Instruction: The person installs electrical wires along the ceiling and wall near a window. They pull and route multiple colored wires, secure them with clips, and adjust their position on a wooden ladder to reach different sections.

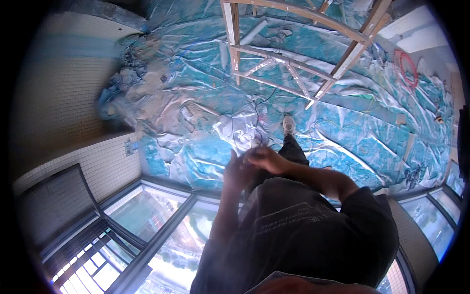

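Note:
My two hands meet in front of my body, above the covered floor. My right hand (267, 159) is closed, with its fingers curled in against the left one. What it pinches, if anything, is too small and hidden to make out. My left hand (236, 171) is blurred, and its fingers are partly covered by the right hand, so its grip cannot be read. Below and just beyond the hands, a crumpled pale plastic sheet (239, 128) lies on the floor. A dark cord (267, 100) runs beyond it.
Wrinkled, dusty blue-green sheeting (196, 164) covers the floor. A wooden stepladder (289, 61) stands ahead, its feet on the sheeting. A coiled red hose (407, 68) is at the far right. Tiled wall (93, 161) and framed windows (152, 201) border the left side.

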`<action>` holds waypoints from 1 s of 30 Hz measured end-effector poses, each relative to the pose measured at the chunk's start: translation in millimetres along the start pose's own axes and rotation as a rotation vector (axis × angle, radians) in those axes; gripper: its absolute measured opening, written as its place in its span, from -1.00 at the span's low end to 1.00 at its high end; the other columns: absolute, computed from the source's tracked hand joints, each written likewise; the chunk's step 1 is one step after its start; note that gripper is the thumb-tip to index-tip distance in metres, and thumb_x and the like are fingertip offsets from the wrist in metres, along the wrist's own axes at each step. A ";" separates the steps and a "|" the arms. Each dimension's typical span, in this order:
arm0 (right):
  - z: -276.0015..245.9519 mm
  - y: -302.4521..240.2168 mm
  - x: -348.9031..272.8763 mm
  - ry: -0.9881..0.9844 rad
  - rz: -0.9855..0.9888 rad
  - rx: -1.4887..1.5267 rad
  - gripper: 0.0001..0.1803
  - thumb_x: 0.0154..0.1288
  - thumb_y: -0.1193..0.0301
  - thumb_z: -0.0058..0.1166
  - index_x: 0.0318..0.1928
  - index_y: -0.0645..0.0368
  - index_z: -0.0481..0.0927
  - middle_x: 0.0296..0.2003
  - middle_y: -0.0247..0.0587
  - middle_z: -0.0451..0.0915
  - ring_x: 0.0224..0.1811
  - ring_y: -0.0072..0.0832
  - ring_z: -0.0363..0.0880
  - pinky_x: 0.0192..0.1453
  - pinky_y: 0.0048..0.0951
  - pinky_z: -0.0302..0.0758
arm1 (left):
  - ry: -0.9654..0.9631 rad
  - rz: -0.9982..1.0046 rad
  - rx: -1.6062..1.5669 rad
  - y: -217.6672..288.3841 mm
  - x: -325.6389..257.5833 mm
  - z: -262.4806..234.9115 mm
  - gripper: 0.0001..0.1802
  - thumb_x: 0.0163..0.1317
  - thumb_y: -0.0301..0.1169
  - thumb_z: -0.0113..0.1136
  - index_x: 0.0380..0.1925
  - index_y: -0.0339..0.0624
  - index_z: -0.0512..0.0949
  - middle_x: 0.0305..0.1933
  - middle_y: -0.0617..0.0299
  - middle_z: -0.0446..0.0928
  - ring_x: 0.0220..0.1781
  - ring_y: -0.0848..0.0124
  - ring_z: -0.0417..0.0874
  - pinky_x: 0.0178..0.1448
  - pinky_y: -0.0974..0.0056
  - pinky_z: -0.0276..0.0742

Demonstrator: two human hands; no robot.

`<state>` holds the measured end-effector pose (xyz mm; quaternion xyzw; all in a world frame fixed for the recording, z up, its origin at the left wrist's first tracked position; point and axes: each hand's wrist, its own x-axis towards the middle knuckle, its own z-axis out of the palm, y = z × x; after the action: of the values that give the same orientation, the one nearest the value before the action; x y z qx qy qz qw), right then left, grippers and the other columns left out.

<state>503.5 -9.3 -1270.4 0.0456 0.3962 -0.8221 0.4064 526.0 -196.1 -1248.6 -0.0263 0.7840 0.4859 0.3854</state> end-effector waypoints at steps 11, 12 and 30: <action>-49.7 -7.2 -176.6 0.719 -0.804 0.432 -0.79 0.54 0.29 -0.09 -0.20 0.15 0.47 -0.57 -0.47 0.23 -0.49 -0.49 0.25 -0.31 -0.23 0.35 | -0.050 0.086 -1.808 -141.5 34.4 -96.5 -0.81 0.52 -0.38 -0.12 -0.05 -0.22 0.45 -0.48 0.37 0.23 -0.39 0.42 0.30 -0.22 0.28 0.29; -60.2 -7.9 -196.3 0.670 -0.873 0.505 -0.78 0.57 0.28 -0.11 -0.18 0.15 0.47 -0.59 -0.53 0.09 -0.52 -0.58 0.13 -0.39 -0.33 0.27 | -0.013 0.094 -1.778 -134.6 29.9 -106.3 -0.79 0.53 -0.38 -0.13 -0.04 -0.24 0.45 -0.47 0.36 0.21 -0.38 0.41 0.30 -0.20 0.27 0.29; -450.3 105.9 -660.3 1.711 -0.502 0.292 -0.80 0.51 0.30 0.01 -0.15 0.14 0.61 -0.59 -0.46 0.40 -0.65 -0.64 0.26 -0.57 -0.61 0.25 | 0.675 0.293 -1.089 -49.0 -98.8 -135.5 -0.55 0.55 -0.14 -0.12 0.21 -0.26 0.39 -0.55 0.37 0.21 -0.61 0.55 0.06 -0.51 0.39 0.03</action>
<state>906.3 680.3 -1380.3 0.6049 0.4531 -0.6137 -0.2285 537.3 -360.8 -1191.5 -0.2616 0.4995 0.8256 -0.0202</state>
